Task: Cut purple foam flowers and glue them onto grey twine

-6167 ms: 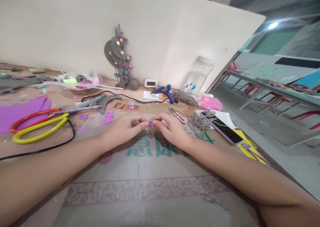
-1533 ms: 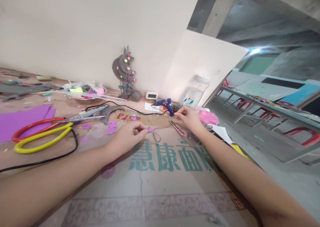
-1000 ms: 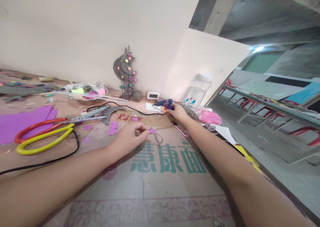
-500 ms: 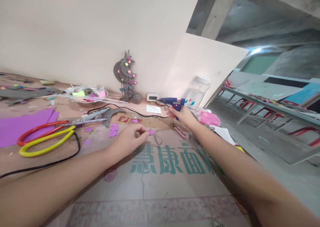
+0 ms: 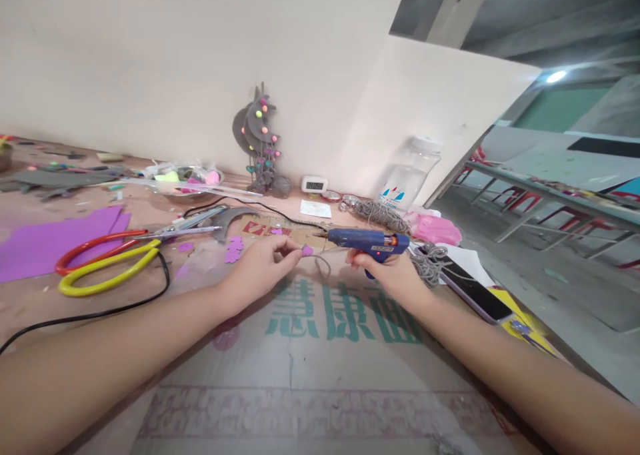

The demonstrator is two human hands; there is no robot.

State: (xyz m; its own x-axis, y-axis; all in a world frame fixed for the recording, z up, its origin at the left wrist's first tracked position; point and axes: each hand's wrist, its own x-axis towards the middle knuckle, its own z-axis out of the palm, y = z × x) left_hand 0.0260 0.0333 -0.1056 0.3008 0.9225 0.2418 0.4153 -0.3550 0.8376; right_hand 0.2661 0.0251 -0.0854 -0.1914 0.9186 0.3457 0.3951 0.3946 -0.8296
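Note:
My left hand (image 5: pixel 263 266) pinches a small purple foam piece (image 5: pixel 307 249) with a loop of grey string (image 5: pixel 324 261) hanging from it, just above the printed cardboard sheet (image 5: pixel 310 348). My right hand (image 5: pixel 387 273) grips a blue glue gun (image 5: pixel 367 241) held level, its nozzle pointing left and nearly touching the purple piece. A black cord (image 5: pixel 260 209) trails from the glue gun toward the back of the table.
Large scissors with red and yellow handles (image 5: pixel 107 258) lie at left on purple foam sheets (image 5: pixel 45 235). Grey string piles (image 5: pixel 425 261), a phone (image 5: pixel 470 288), pink material (image 5: pixel 435 228), a plastic bottle (image 5: pixel 407 178), a small clock (image 5: pixel 314 185) and a grey decorated ornament (image 5: pixel 260 141) stand behind.
My right hand reached to the back of the table, picked up the glue gun and brought it to the purple piece. My left hand kept pinching that piece.

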